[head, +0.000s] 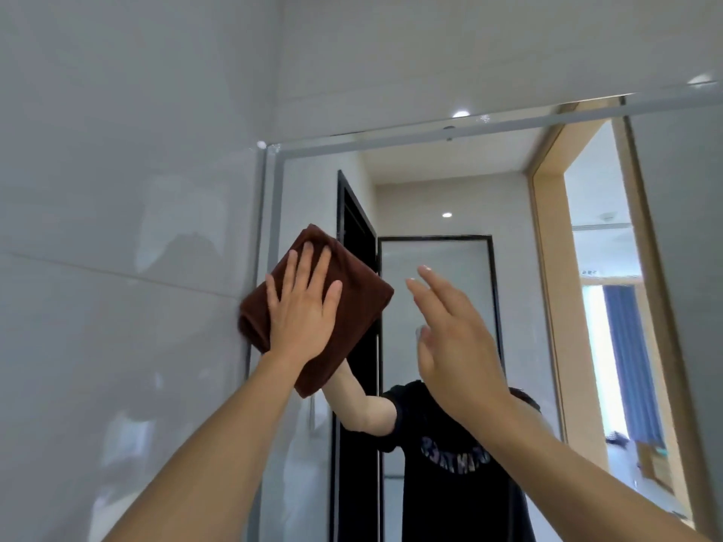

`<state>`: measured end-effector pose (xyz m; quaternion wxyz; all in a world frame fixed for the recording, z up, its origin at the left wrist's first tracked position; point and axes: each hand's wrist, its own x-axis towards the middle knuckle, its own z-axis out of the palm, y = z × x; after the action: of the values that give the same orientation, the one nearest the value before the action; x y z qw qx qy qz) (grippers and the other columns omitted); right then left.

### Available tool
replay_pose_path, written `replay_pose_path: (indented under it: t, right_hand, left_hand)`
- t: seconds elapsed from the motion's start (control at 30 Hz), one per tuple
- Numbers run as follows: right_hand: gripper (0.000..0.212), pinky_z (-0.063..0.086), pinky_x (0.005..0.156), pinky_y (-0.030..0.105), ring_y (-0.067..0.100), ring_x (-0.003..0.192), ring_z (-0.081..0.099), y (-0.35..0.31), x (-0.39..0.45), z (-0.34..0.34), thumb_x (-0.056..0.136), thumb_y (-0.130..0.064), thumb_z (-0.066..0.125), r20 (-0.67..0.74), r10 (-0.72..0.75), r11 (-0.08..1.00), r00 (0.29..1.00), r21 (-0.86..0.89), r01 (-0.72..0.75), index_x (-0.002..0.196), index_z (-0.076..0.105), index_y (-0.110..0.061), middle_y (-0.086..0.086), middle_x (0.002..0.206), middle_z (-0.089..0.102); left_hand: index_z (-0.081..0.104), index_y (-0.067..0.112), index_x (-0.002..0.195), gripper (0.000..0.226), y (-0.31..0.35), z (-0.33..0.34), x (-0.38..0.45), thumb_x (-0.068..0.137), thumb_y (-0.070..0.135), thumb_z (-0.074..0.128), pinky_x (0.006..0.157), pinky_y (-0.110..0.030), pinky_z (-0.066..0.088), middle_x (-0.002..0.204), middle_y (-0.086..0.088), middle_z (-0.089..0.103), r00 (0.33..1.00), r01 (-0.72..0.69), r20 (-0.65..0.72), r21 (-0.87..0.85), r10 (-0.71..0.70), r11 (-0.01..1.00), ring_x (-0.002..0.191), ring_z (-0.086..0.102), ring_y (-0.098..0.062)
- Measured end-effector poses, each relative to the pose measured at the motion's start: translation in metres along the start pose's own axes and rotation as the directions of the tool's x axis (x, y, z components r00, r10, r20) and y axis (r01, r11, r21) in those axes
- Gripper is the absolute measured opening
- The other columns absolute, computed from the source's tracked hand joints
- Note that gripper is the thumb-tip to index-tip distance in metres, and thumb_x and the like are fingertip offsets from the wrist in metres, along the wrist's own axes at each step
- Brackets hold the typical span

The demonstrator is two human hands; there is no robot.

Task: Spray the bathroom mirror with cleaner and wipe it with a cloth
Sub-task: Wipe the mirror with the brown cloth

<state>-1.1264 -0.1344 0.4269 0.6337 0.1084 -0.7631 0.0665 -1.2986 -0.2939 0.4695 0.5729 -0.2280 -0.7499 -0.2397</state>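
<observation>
**Brown cloth pressed flat at the mirror's left edge**

Two bare forearms rise from the bottom of the view toward the glass, the nearest things to the camera. On the left, glossy grey wall tiles (117,228) fill the view from 7 o'clock up to 11 o'clock, meeting the mirror's pale frame (274,189) at its upper-left corner. The left hand (301,307) lies flat with fingers straight and slightly spread, palm pressing a folded brown cloth (360,299) against the surface; it curls round nothing. That cloth sits just left of centre, at about 9 o'clock, straddling the mirror's left edge so that one corner overlaps the tile. The bathroom mirror (450,181) spans the view from centre to 3 o'clock, its top frame slanting up toward 1 o'clock. To the right of the cloth, the right hand (454,338) is raised just in front of the glass near centre, fingers straight and loosely parted, holding nothing; whether it touches the mirror cannot be told. Reflected in the glass are a black door (356,444), a person's black T-shirt (450,483) at 6 o'clock, a wooden doorway (547,287), and blue curtains (630,365) at 3 o'clock.
</observation>
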Motion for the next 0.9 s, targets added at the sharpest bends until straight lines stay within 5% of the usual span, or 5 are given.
replay_pose_path:
  t: [0.17,0.33,0.6,0.77,0.9]
  right_hand:
    - [0.047,0.025,0.121,0.031,0.019,0.141,0.039,-0.045,0.039,0.058,0.099,-0.012,0.047,0.122,-0.139,0.986,0.983,0.107,0.126,0.146,0.046,-0.008,0.007,0.153,0.043]
    - [0.057,0.007,0.126,0.038,0.027,0.152,0.016,-0.073,0.065,0.119,0.098,-0.015,0.035,0.135,-0.073,0.997,0.988,-0.001,0.074,0.153,0.028,0.001,0.017,0.160,0.028]
    - [0.076,0.004,0.124,0.048,0.027,0.154,0.009,-0.081,0.070,0.166,0.094,-0.044,0.043,-0.010,0.059,0.965,0.998,-0.255,-0.059,0.157,0.019,-0.007,0.014,0.164,0.017]
    - [0.078,0.005,0.124,0.049,0.026,0.154,0.006,-0.065,0.088,0.160,0.097,-0.055,0.033,0.047,-0.020,0.950,0.999,-0.312,0.033,0.158,0.014,-0.010,0.012,0.166,0.014]
    - [0.075,0.003,0.124,0.048,0.024,0.154,0.007,-0.033,0.122,0.133,0.098,-0.059,0.026,0.100,-0.143,0.902,0.985,-0.397,0.171,0.158,0.017,-0.015,0.009,0.166,0.017]
  left_hand:
    - [0.025,0.036,0.156,0.048,-0.018,-0.040,0.009,0.109,0.033,0.016,0.126,-0.046,0.003,0.165,0.017,0.015,0.981,0.051,0.191,-0.408,0.031,0.911,0.152,0.003,-0.001]
    - [0.047,0.039,0.145,0.065,-0.016,-0.067,0.018,0.099,0.067,0.012,0.104,-0.007,0.018,0.157,0.022,0.033,0.908,0.374,0.414,-0.734,-0.063,0.567,0.141,0.028,0.007]
    - [0.060,0.027,0.135,0.083,-0.023,-0.070,0.027,0.094,0.073,0.004,0.120,-0.031,0.021,0.143,0.010,0.057,0.903,0.427,0.412,-0.840,-0.118,0.335,0.133,0.046,0.000]
    - [0.071,0.027,0.112,0.072,-0.020,-0.073,0.032,0.101,0.062,0.009,0.100,-0.025,0.030,0.123,0.011,0.062,0.928,0.283,0.071,-0.771,-0.365,0.570,0.116,0.052,-0.003]
    - [0.066,0.019,0.120,0.056,-0.009,-0.066,0.032,0.106,0.046,0.019,0.103,-0.034,0.038,0.130,0.005,0.057,0.946,0.206,-0.111,-0.516,-0.303,0.831,0.118,0.051,-0.013]
